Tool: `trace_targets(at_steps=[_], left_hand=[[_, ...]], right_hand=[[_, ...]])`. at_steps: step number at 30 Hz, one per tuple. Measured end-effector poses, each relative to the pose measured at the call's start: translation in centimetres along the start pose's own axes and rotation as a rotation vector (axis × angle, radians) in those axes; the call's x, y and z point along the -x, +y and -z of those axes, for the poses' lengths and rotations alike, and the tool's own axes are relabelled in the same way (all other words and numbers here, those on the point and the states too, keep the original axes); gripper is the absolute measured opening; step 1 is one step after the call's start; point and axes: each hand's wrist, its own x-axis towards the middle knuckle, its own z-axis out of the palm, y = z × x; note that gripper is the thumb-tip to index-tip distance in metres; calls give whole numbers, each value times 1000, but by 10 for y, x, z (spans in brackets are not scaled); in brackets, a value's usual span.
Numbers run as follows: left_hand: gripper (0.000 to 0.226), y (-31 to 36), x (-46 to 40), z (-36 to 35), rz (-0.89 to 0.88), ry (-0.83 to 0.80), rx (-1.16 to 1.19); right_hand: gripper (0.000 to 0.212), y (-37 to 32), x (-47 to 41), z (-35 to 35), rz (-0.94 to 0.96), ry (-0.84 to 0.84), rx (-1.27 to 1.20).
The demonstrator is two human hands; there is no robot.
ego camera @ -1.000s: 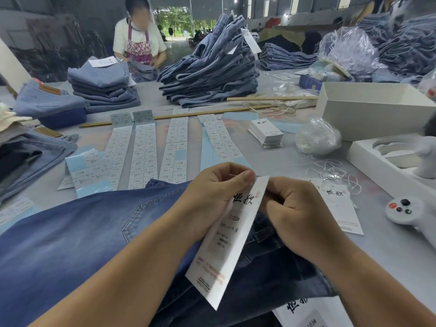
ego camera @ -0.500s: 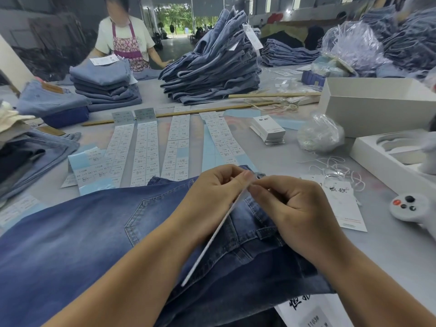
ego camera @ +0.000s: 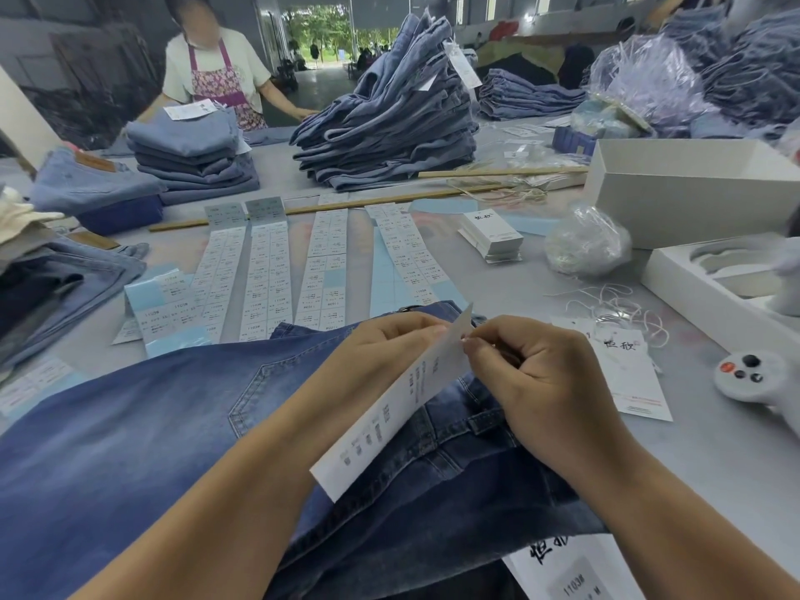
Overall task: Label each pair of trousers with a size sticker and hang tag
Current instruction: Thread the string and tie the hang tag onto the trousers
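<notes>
You face a long grey counter [ego camera: 714, 461] that runs away from you across a large, dim workshop hall. At the far end an open doorway [ego camera: 329, 32] admits daylight, with green trees visible outside. To your left a dark wall [ego camera: 78, 58] backs the hall; to your upper right a pale wall [ego camera: 541, 19] runs under a row of bright windows. A grey floor [ego camera: 320, 84] leads from the counter's far edge toward the doorway. A person in a floral apron [ego camera: 212, 75] stands at the far side of the counter.
</notes>
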Motion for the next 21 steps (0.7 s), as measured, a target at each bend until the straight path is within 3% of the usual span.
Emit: trace_targets(at_steps=[2,11,21], left_hand=[[7,-3,0,-1,-30,6,-42],[21,-4,-3,0,-36,37,-173],[12,-10,-3,-5,-71,168,-265]], right_hand=[[20,1,0,0,13,12,33],[28,1,3,-2,97,30,150],[29,-2,3,0,185,5,303]])
